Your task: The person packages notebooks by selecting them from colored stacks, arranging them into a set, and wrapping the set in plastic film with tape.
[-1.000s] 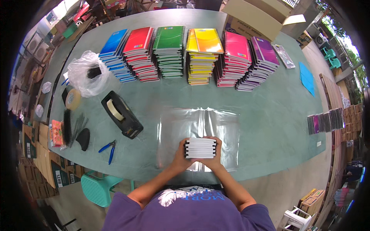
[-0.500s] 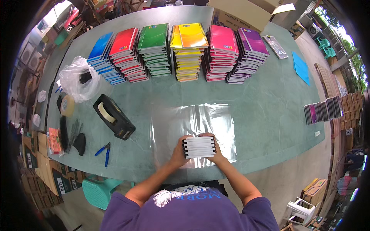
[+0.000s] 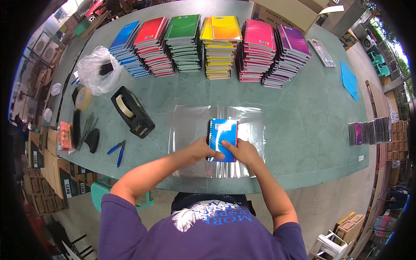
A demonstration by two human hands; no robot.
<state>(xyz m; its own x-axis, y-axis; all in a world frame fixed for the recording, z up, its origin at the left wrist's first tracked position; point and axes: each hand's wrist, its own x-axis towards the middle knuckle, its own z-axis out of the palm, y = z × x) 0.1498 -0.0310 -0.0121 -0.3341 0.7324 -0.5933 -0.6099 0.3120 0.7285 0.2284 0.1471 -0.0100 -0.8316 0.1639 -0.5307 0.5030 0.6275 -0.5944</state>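
Note:
A small stack of spiral notebooks (image 3: 224, 134) lies over a clear plastic sheet (image 3: 188, 123) at the near middle of the table. Its upper face is a blue cover with a white label, and a red edge shows along the right side. My left hand (image 3: 201, 149) grips the lower left of the stack, thumb across the cover. From the right, my right hand (image 3: 243, 151) holds the other side, its thumb also on top. The fingers under the stack are hidden.
Tall stacks of blue, red, green, yellow (image 3: 220, 30), pink and purple notebooks line the far side. To the left are a black tape dispenser (image 3: 141, 123), blue nippers (image 3: 119, 151) and a plastic bag (image 3: 93, 73). A cardboard box (image 3: 281, 15) stands behind; small dark bundles (image 3: 368, 131) sit right.
The stack has turned in my hands from showing white page edges to showing its blue cover. Both hands have moved slightly farther from me, and the thumbs now lie on top.

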